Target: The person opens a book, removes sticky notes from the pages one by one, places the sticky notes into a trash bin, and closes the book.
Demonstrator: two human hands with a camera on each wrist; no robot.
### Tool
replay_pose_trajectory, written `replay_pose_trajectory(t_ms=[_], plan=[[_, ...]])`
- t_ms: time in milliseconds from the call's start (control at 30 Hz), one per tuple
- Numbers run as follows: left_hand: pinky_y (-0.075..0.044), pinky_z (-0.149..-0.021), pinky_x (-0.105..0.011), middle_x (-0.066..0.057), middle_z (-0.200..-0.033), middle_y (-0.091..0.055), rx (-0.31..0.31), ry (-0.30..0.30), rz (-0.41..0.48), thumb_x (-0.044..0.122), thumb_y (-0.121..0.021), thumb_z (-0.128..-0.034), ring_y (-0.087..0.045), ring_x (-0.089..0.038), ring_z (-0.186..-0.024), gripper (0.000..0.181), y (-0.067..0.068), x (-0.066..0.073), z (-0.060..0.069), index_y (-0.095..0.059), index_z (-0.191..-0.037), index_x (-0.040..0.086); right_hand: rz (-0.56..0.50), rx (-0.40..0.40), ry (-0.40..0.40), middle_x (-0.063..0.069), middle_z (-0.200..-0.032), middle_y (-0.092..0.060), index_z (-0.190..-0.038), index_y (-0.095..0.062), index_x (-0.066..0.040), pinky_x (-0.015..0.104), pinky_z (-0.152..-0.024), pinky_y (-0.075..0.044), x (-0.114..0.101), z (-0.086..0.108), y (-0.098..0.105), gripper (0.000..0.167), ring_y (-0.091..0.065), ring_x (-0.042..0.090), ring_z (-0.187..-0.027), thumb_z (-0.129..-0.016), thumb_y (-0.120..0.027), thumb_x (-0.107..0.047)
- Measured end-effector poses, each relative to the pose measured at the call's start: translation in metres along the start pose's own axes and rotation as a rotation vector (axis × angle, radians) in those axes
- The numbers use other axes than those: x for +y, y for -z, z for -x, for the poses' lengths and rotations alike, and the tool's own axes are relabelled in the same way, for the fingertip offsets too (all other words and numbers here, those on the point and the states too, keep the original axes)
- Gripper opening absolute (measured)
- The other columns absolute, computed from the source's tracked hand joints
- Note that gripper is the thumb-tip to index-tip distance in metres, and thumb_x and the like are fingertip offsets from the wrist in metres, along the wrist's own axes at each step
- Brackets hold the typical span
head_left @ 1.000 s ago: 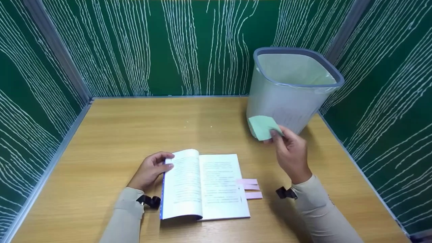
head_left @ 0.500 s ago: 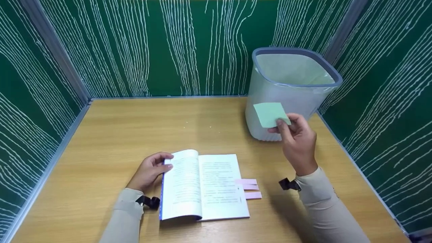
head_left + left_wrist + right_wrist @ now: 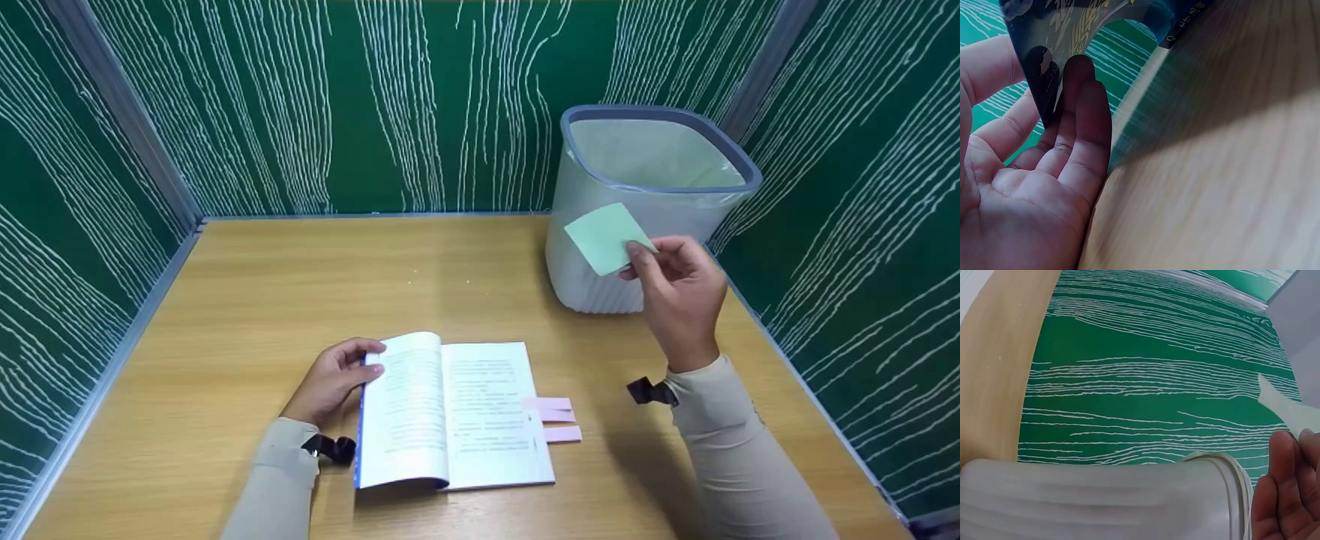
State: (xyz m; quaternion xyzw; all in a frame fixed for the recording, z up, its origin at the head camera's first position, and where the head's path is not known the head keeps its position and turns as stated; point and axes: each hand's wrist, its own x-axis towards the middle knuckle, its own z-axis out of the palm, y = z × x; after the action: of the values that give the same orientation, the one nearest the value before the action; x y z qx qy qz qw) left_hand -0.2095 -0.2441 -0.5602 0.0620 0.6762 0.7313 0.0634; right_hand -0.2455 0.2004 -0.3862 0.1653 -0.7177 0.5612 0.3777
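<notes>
Head view first: what is filling most of it?

Green walls (image 3: pixel 360 165) with wavy white lines are standing beyond and to both sides of the left hand (image 3: pixel 334 379) and right hand (image 3: pixel 684 300), and a wooden surface (image 3: pixel 300 285) is spreading out beneath them.

And the next largest thing?

A pale bin (image 3: pixel 694 217) with a grey rim is standing just beyond the right hand, a thin liner (image 3: pixel 652 150) showing inside.

Where is the book (image 3: pixel 487 412) lying?

It is resting between the hands, nearer the left one, printed pages facing up and its left side rising off the surface.

What are the hands doing?

The left hand is gripping the book's left edge, its thumb showing on the page side, other fingers lying against the dark cover (image 3: pixel 1039 39). The right hand is hovering, thumb and fingertips pinching a corner of a green note (image 3: pixel 604 236), which is pointing leftward from that hand, in front of the bin's side.

Anything smaller?

Pink strips (image 3: pixel 562 434) are sticking out from the book's right edge, between the hands, and tiny white specks (image 3: pixel 468 282) are dotting the surface farther off.
</notes>
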Motion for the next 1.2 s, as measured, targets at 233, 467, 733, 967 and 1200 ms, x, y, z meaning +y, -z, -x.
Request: replay_pose_trajectory(t_ms=[233,467,733,967,1200], plan=[[-0.059,-0.084,-0.027,-0.015,-0.124,-0.061,0.015,0.014,-0.001,0.005,-0.075,-0.0924,-0.064,-0.022,-0.101,0.041,0.0,0.002,0.001,-0.06,-0.129,-0.006,0.001,0.061,-0.054,0.013,-0.098,-0.078,-0.103,-0.081,-0.004,0.026,-0.079,-0.061,-0.014,-0.008,0.005,0.014,-0.074,0.019,-0.078,-0.093,-0.077,-0.013],[-0.059,-0.083,-0.027,-0.015,-0.124,-0.061,0.026,0.022,-0.001,0.003,-0.075,-0.092,-0.064,-0.022,-0.102,0.04,0.001,0.003,0.002,-0.061,-0.128,-0.006,-0.008,0.095,-0.071,0.011,-0.11,-0.079,-0.111,-0.081,-0.01,0.027,-0.081,-0.061,-0.016,-0.018,0.009,0.017,-0.078,0.017,-0.09,-0.096,-0.072,-0.013],[-0.059,-0.084,-0.026,-0.015,-0.125,-0.06,0.029,0.023,0.001,0.003,-0.075,-0.0918,-0.064,-0.021,-0.101,0.041,0.0,0.001,0.0,-0.06,-0.129,-0.007,0.022,0.113,-0.064,0.008,-0.115,-0.078,-0.12,-0.078,-0.014,0.025,-0.087,-0.06,-0.018,-0.029,0.012,0.023,-0.077,0.016,-0.094,-0.101,-0.065,-0.016],[-0.059,-0.082,-0.028,-0.015,-0.122,-0.061,0.031,0.026,0.043,0.001,-0.075,-0.091,-0.064,-0.022,-0.101,0.042,-0.002,0.001,0.001,-0.06,-0.129,-0.007,-0.037,0.157,-0.055,0.014,-0.112,-0.077,-0.116,-0.078,-0.005,0.024,-0.085,-0.06,-0.02,-0.045,0.018,0.021,-0.077,0.019,-0.089,-0.098,-0.07,-0.013],[-0.059,-0.081,-0.027,-0.015,-0.123,-0.061,0.025,0.015,0.03,0.002,-0.076,-0.091,-0.064,-0.022,-0.1,0.041,-0.002,0.001,0.0,-0.06,-0.128,-0.007,-0.153,0.231,-0.091,0.018,-0.11,-0.076,-0.106,-0.068,0.004,0.028,-0.083,-0.06,-0.022,-0.059,0.025,0.023,-0.078,0.022,-0.09,-0.092,-0.077,-0.012]])
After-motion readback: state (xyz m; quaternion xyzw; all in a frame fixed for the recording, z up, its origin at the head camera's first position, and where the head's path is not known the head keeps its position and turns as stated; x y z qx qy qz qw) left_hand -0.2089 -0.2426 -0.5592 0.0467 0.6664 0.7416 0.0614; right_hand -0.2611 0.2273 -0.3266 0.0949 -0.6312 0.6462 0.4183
